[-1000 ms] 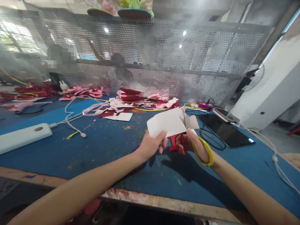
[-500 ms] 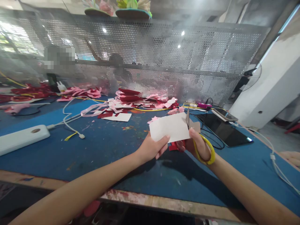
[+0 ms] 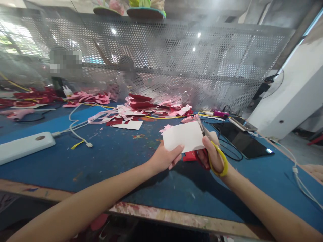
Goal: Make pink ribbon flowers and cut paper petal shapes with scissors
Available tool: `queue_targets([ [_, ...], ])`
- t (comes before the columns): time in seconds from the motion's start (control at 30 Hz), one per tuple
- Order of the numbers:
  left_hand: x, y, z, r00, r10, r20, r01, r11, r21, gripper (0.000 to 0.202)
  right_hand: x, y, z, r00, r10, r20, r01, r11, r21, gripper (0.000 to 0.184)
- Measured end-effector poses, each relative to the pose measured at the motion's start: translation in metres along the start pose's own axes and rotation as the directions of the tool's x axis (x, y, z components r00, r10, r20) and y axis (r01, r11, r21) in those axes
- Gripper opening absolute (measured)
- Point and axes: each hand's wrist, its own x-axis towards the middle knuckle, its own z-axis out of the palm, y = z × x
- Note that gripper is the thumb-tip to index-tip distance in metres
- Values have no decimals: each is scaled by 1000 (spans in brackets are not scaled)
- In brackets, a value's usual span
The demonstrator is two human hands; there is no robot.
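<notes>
A white sheet of paper [image 3: 183, 136] is held up over the blue table [image 3: 113, 158], pinched at its lower edge by my left hand [image 3: 165, 158]. At the paper's right edge my right hand [image 3: 210, 151] grips scissors with yellow and red handles [image 3: 217, 161]. Their blades point up and away along that edge. A small red paper piece [image 3: 189, 156] shows just below the sheet, between both hands.
A heap of pink and red paper cutouts [image 3: 148, 107] lies at the back by the perforated metal screen [image 3: 176, 64]. A white power strip [image 3: 25, 146] and cables lie left. A dark tablet [image 3: 242, 141] and phone [image 3: 243, 123] rest right.
The paper has been turned and lowered a little in my left hand. The scissors moved along its right edge, blades now closed further up the sheet.
</notes>
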Motion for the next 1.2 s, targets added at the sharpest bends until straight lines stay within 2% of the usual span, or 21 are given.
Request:
queue_targets([
  [0.17,6,-7,-2,1000,-30,11,30,998,-49,33,-1,-5,4,997,-4,-79,7,999,37,64],
  [0.3,8,-17,-3,999,-38,30,40,995,-96,46,-1,-4,5,998,-10,-54,16,995,98,61],
  [0.37,8,-20,-3,1000,10,-7,-10,998,-64,52,1,-2,4,999,-7,-37,12,993,121,61],
  [0.47,6,-22,-7,987,137,-81,-127,984,123,46,4,1,2,998,15,-53,-6,986,166,62],
  [0.57,6,-23,-11,978,164,-126,-122,949,289,44,10,2,-2,993,39,-108,-10,967,253,59],
  [0.63,8,-22,-13,973,147,-178,-95,957,275,46,15,2,-4,989,69,-130,-21,940,340,57],
  [0.77,14,-19,-16,949,117,-294,-84,989,124,46,20,5,-4,983,164,-76,-109,873,475,55],
  [0.83,16,-20,-17,963,80,-259,-57,994,96,48,18,8,-1,989,127,-81,-77,888,454,48],
  [0.93,16,-25,-18,997,12,-78,-2,992,128,47,13,9,3,993,-12,-121,52,944,327,32],
  [1.0,15,-26,-17,1000,-12,16,9,983,183,49,12,7,3,984,-57,-167,102,957,273,30],
  [1.1,12,-23,-16,999,33,37,-43,951,306,50,16,6,-5,961,-87,-261,145,967,209,33],
  [1.2,11,-16,-16,993,120,5,-110,887,448,45,23,7,-19,953,-95,-289,138,982,132,31],
])
